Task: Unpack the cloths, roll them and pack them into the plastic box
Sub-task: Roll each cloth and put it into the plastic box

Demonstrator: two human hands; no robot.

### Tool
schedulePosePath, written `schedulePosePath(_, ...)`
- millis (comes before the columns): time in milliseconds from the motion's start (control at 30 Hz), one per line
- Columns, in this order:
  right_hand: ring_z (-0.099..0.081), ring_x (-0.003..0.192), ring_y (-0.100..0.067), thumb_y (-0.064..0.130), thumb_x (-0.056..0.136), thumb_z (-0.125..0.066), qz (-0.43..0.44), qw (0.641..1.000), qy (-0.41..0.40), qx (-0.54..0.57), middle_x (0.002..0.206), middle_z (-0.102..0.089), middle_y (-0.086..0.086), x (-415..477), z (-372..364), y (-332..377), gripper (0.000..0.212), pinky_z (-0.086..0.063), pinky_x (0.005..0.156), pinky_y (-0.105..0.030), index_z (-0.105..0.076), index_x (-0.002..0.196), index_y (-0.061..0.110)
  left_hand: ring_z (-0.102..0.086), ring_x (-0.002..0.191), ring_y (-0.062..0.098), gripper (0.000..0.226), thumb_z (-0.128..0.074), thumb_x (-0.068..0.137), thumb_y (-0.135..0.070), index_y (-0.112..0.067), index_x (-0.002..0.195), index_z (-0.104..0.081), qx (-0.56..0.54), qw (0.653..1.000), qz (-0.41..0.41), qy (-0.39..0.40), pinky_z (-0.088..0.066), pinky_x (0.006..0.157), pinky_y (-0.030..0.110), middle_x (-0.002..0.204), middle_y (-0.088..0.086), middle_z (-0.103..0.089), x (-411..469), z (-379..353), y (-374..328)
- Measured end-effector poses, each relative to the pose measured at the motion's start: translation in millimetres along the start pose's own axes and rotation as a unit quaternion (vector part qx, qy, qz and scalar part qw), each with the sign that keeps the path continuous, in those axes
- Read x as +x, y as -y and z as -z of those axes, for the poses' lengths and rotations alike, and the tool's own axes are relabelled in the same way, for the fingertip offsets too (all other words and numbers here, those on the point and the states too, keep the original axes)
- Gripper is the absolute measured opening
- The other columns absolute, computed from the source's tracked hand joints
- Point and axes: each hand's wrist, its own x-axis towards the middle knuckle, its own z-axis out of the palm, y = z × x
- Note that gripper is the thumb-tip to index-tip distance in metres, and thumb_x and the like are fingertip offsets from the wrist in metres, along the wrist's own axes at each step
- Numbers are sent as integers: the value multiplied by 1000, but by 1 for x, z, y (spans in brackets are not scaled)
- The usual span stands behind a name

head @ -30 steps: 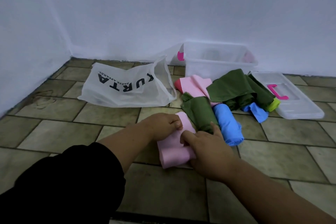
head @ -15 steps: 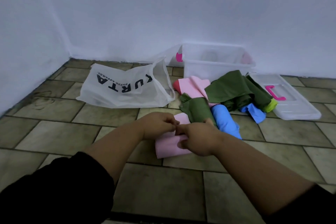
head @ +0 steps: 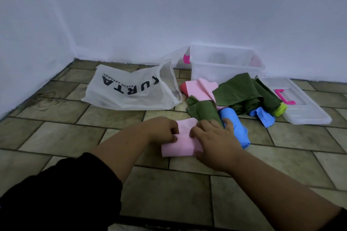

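Both hands are on a half-rolled pink cloth [head: 181, 145] that lies on the tiled floor [head: 56, 133] in front of the person. Left hand [head: 163, 130] has its fingers curled and grips the cloth's left edge, thumb on top. Right hand [head: 216, 141] lies over the right end of the roll with fingers spread and fairly straight, pressing down, not clamped round it. Its outer fingers reach onto the green roll [head: 203, 111] and touch the blue roll [head: 235, 129], which lie side by side just behind the pink cloth. A black sleeve [head: 56, 193] covers the left upper arm.

Farther back is a loose heap: a large dark green cloth [head: 242, 93], a folded pink cloth [head: 200, 89] with a red piece [head: 183, 87] at its left, a blue cloth [head: 262, 117] and a lime-green bit [head: 281, 109]. The clear plastic box [head: 221, 69] stands open against the wall [head: 169, 15], right behind the heap; whether it holds any cloth cannot be told. Its lid [head: 308, 112], with a pink handle [head: 284, 97], lies flat to the right, touching the heap. A white printed bag [head: 129, 90] lies on its side left of the heap.
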Motion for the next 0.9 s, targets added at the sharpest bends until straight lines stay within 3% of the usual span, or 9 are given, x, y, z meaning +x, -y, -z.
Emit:
schedulePosePath(100,-42,111,-18,42,81,-51,5,1000,1,-11,112,-49,7,3,0,-2,39,-9,104,-53,-51,118,33,-50,111,17,43,-61,84,-41,-34,124,-50,41,996,-11,-84,-43,92,35,128,-3,-51,-3,-2,-3)
schedulePosePath(200,-47,108,-18,39,82,-48,1,1000,-17,-10,108,-55,7,6,-1,-3,32,-4,105,-52,-50,112,27,-46,100,14,58,-71,69,-50,-36,118,-45,41,994,-42,-94,-43,85,33,118,-6,-49,-8,-17,-10)
schedulePosePath(333,-50,104,-20,49,78,-49,13,1000,-15,-15,100,-60,5,5,-1,-5,37,-4,105,-53,-46,104,24,-45,91,12,49,-68,76,-41,-31,119,-45,40,996,-25,-82,-37,76,28,117,-1,-55,-4,-22,-8)
schedulePosePath(433,-42,113,-19,55,77,-52,35,999,6,-38,110,-51,6,5,-2,-6,44,-5,104,-51,-50,111,27,-49,102,16,50,-62,83,-42,-27,128,-47,52,998,-21,-41,-38,81,29,128,1,-52,-2,-13,-3)
schedulePosePath(500,-41,112,-20,52,81,-51,31,999,11,-36,109,-49,5,9,0,-5,40,-6,104,-51,-54,112,28,-49,111,17,49,-61,83,-40,-31,130,-47,59,994,-29,-88,-40,90,33,132,-3,-47,-4,-14,-2)
schedulePosePath(567,-45,110,-20,49,84,-48,31,999,15,-29,107,-54,6,13,3,-4,37,-7,106,-54,-55,114,28,-51,101,13,39,-61,85,-35,-31,122,-51,14,992,-24,-122,-41,86,30,125,-4,-54,-6,-14,-3)
schedulePosePath(700,-51,103,-20,48,80,-48,64,997,16,-29,101,-61,5,16,4,-3,36,-9,108,-57,-49,109,28,-54,99,15,23,-53,90,-41,-31,111,-57,38,995,25,-89,-44,86,33,117,-1,-61,-3,-8,1)
schedulePosePath(833,-48,104,-22,40,82,-50,64,997,23,-48,103,-55,4,23,6,-2,28,-17,105,-53,-53,106,25,-55,104,22,58,-50,80,-66,-26,123,-53,96,973,149,-150,-44,80,35,124,5,-53,-5,-7,6)
schedulePosePath(900,-52,98,-21,37,81,-51,55,997,31,-42,95,-57,4,28,9,1,20,-17,103,-50,-54,97,25,-55,108,25,68,-48,80,-67,-20,128,-49,54,959,213,-181,-44,82,35,128,9,-52,-9,-8,8)
